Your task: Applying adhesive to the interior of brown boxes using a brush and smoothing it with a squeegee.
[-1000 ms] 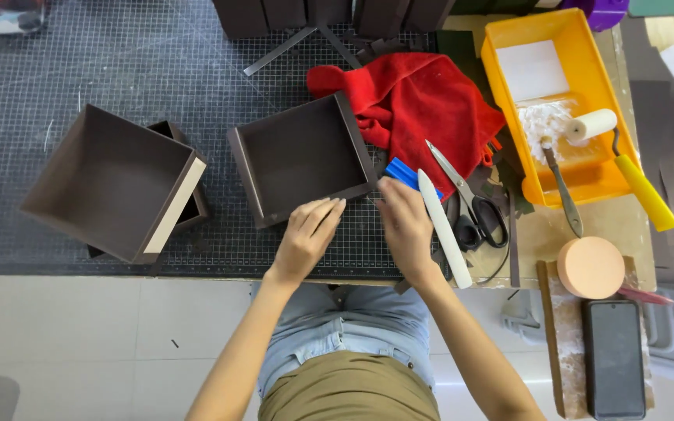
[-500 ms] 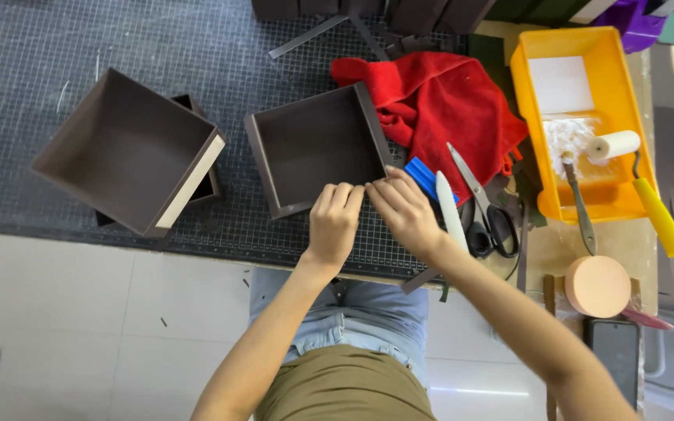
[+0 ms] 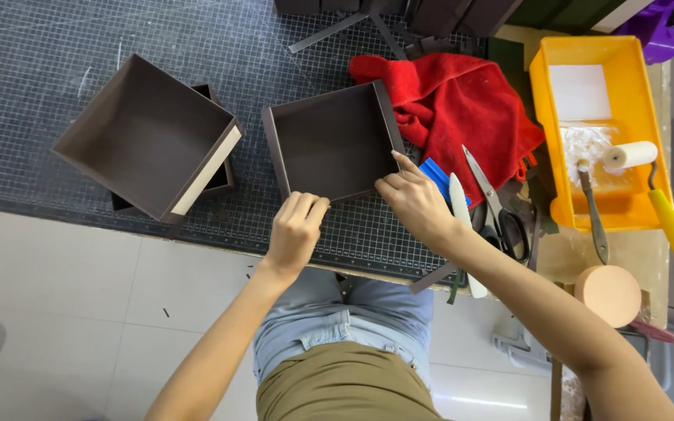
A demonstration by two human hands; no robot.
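Note:
A shallow dark brown box tray [image 3: 329,140] lies open side up on the grey gridded cutting mat [image 3: 56,62]. My left hand [image 3: 294,230] presses with curled fingers against the tray's near edge. My right hand [image 3: 415,199] holds the tray's near right corner, fingers on its rim. Right beside that hand lie a blue tool [image 3: 436,175] and a white folding stick [image 3: 462,214].
A larger brown box [image 3: 146,136] sits tilted on another box at the left. A red cloth [image 3: 450,101], scissors [image 3: 493,203], a yellow tray [image 3: 594,86] with a paint roller [image 3: 649,179] and a round peach tape roll [image 3: 608,295] lie to the right. More dark boxes stand at the back.
Both hands shifted along the tray's near edge; the left hand slid down to the front edge and the right hand moved onto the near right corner. The tray stayed in place.

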